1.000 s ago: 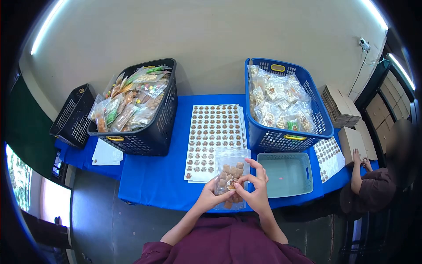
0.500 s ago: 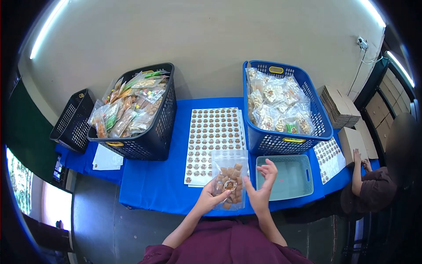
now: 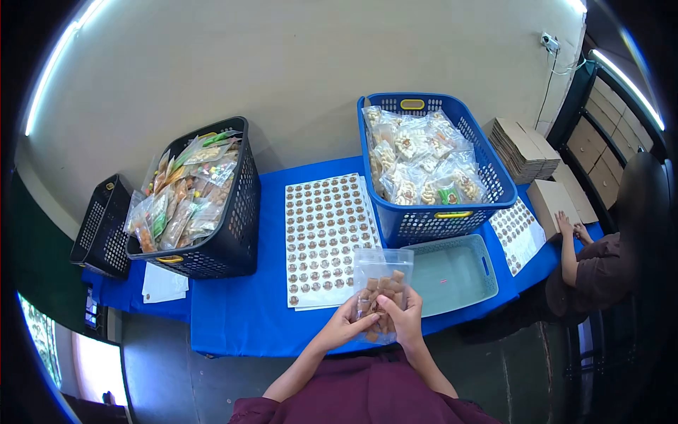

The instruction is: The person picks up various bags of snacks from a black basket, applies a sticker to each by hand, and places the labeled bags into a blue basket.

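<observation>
My left hand (image 3: 345,323) grips the left side of a clear pouch (image 3: 381,266) filled with brown pillow-shaped pieces. On the pouch's right side, my right hand (image 3: 405,318) holds it too, its thumb pressed on the front. The round label on the pouch is hidden now. Behind the pouch, to the left, sheets of round stickers (image 3: 326,240) lie on the blue cloth. Just right of my hands is a pale green tray (image 3: 452,275) with a small pink mark inside.
A blue basket (image 3: 445,220) of pouches stands behind the tray; a black basket (image 3: 240,212) of mixed packets is at left, beside a smaller dark basket (image 3: 106,230). At right are stacked cardboard (image 3: 522,152), another sticker sheet (image 3: 518,233) and a person's hands at a box (image 3: 553,205).
My right hand, open beside the pouch before, has closed on its right side and now covers the label. The view has shifted, moving the baskets leftward in the frame.
</observation>
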